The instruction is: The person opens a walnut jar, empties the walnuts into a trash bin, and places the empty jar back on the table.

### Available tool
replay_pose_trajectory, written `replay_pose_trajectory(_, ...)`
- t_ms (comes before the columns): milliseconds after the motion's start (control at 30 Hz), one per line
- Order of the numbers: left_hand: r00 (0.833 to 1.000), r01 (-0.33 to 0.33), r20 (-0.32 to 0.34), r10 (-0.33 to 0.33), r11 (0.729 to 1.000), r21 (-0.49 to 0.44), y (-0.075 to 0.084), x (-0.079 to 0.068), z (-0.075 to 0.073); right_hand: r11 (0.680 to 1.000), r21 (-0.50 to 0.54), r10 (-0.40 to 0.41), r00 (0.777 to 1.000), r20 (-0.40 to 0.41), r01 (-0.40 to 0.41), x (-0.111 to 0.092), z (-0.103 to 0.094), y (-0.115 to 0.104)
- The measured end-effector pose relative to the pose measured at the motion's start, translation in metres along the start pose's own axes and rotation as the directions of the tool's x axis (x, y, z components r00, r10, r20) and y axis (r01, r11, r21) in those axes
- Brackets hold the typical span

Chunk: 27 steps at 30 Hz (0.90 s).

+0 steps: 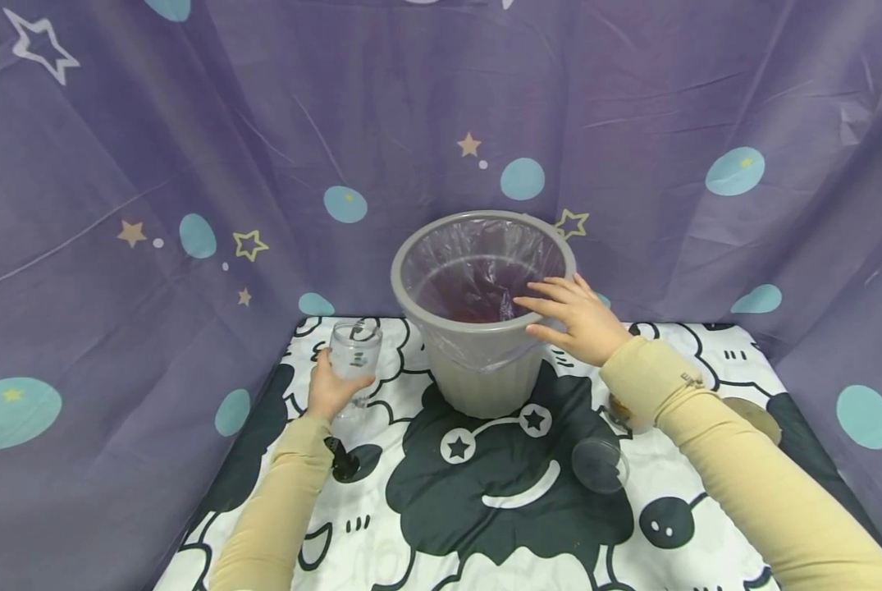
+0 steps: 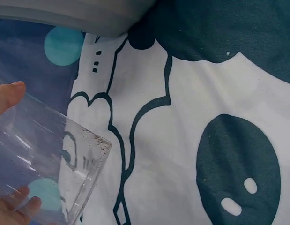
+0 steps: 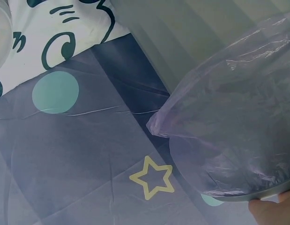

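On the left, my left hand (image 1: 331,387) grips a clear plastic cup (image 1: 357,349) standing roughly upright just above or on the cloth; I cannot tell which. The left wrist view shows the thumb and fingers around the cup's (image 2: 46,154) transparent wall, with small brown specks near one corner. A grey trash bin (image 1: 485,373) with a thin purplish plastic liner (image 1: 495,246) stands in the middle. Over its right front rim, my right hand (image 1: 577,320) spreads its fingers. In the right wrist view, part of that hand (image 3: 272,212) touches the bin's rim beside the liner (image 3: 234,136).
A clear round container (image 1: 600,465) lies right of the bin on the black-and-white patterned cloth (image 1: 514,533). A brown round thing (image 1: 756,420) sits partly behind the right sleeve. Purple curtains (image 1: 632,123) close off the back and both sides.
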<state>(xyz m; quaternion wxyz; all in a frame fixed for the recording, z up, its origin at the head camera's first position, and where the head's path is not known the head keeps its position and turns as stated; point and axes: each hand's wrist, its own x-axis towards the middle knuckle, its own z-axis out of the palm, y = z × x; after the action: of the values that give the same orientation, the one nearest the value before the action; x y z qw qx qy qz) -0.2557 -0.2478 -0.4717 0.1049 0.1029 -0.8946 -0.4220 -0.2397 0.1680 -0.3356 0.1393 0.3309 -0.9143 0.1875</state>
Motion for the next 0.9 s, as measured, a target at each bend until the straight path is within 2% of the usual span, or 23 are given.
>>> replay_pose_trajectory(400, 0.999, 0.031, 0.007, -0.031, 0.999, -0.030, -0.013, 0.002, 0.014, 1.000, 0.005, 0.001, 1.000, -0.006, -0.001, 0.000, 0.001, 0.000)
replay_pose_trajectory(633, 0.998, 0.053, 0.019, -0.054, 0.999, 0.005, -0.019, 0.000, 0.017, 1.000, 0.001, 0.002, 1.000, -0.002, -0.002, 0.000, 0.002, 0.001)
replay_pose_trajectory(833, 0.993, 0.110, 0.038, -0.110, 0.994, 0.009, -0.024, -0.003, 0.017, 1.000, 0.006, 0.004, 1.000, -0.002, -0.004, 0.000, 0.002, 0.001)
replay_pose_trajectory(900, 0.993, 0.111, 0.040, -0.112, 0.994, 0.009, -0.026, -0.003, 0.017, 1.000, 0.006, 0.007, 1.000, -0.002, -0.007, 0.000, 0.002, 0.001)
